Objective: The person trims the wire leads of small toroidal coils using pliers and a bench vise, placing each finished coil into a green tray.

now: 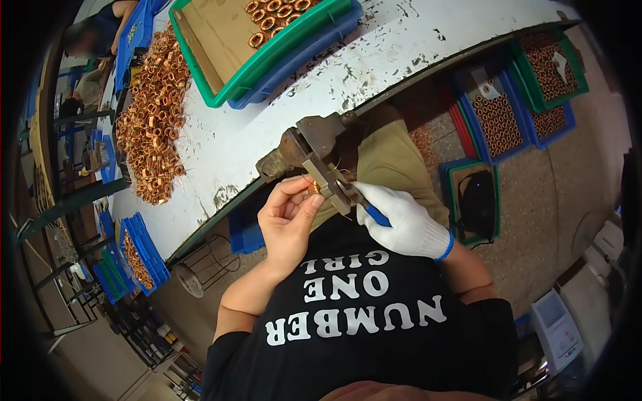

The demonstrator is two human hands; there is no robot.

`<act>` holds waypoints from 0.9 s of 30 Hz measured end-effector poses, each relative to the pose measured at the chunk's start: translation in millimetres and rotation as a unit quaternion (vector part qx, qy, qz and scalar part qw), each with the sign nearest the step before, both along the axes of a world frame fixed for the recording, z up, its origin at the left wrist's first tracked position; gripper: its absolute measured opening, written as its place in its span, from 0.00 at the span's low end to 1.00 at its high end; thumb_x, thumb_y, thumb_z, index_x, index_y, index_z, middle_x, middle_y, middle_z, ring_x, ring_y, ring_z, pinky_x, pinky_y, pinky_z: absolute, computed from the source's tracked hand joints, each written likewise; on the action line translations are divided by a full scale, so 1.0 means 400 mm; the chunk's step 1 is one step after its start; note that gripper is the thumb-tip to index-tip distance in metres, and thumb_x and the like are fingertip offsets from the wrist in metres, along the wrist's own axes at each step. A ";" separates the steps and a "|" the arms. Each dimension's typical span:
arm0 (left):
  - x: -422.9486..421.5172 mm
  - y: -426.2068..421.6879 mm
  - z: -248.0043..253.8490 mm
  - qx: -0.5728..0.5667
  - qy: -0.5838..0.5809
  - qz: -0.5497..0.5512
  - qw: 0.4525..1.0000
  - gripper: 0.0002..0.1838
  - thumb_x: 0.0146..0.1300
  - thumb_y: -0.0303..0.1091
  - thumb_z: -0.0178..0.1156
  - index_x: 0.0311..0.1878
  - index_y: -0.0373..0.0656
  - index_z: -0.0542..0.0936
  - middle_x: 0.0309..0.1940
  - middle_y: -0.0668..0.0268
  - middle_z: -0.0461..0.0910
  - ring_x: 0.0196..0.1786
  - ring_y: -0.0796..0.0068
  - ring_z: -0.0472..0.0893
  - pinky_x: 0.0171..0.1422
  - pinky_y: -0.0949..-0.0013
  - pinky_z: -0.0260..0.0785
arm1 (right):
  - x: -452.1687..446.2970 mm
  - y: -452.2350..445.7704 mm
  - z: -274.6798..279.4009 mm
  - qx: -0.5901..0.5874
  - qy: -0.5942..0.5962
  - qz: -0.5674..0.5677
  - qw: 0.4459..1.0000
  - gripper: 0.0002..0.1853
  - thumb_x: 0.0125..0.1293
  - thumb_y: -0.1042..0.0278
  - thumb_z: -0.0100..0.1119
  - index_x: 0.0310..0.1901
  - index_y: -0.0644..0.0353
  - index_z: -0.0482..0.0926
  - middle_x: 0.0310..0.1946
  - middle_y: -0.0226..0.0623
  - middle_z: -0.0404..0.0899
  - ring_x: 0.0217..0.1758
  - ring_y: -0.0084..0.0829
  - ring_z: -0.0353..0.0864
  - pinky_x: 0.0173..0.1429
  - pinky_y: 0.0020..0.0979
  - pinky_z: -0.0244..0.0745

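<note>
My bare left hand (291, 212) pinches a small copper-wound ring coil (314, 190) against the near side of a metal bench vise (309, 148). Thin wire ends stick out around the vise jaws. In a white glove, my right hand (401, 220) grips a blue-handled hand tool (376, 214), which looks like pliers or cutters. The tool's head points at the jaws, opposite the coil; its tip is partly hidden.
A large heap of copper coils (154, 113) lies on the white bench (224, 144), left of a green tray (224, 93) with coils. Blue crates of coils (495, 123) stand on the floor at right, near a green crate holding a black bag (476, 204). Another person (100, 30) is at far left.
</note>
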State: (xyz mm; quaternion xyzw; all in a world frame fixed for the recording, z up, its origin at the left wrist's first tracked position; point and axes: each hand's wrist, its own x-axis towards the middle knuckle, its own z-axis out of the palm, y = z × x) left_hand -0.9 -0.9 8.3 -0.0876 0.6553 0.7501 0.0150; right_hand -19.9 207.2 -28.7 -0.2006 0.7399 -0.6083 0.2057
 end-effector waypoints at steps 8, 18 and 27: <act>0.000 0.005 0.009 -0.014 -0.016 0.004 1.000 0.16 0.61 0.13 0.61 0.52 0.31 0.75 0.54 0.58 0.76 0.50 0.73 0.79 0.59 0.76 0.73 | -0.003 -0.022 0.016 0.035 0.051 -0.039 0.997 0.28 0.58 0.81 0.54 0.63 0.69 0.67 0.40 0.39 0.81 0.39 0.31 0.80 0.43 0.31 0.74; -0.001 0.003 -0.004 0.001 0.014 -0.011 1.000 0.15 0.62 0.13 0.61 0.52 0.31 0.74 0.53 0.59 0.74 0.49 0.74 0.78 0.58 0.76 0.72 | -0.019 -0.013 0.006 -0.070 -0.038 0.005 0.997 0.27 0.59 0.81 0.54 0.63 0.67 0.68 0.39 0.40 0.80 0.37 0.33 0.79 0.43 0.31 0.74; -0.005 0.004 0.001 0.006 0.008 -0.014 1.000 0.15 0.62 0.13 0.61 0.52 0.31 0.75 0.53 0.60 0.75 0.49 0.74 0.79 0.58 0.77 0.72 | -0.006 -0.017 0.038 0.076 0.073 -0.040 0.994 0.29 0.55 0.81 0.55 0.62 0.67 0.70 0.39 0.41 0.78 0.32 0.38 0.75 0.43 0.34 0.74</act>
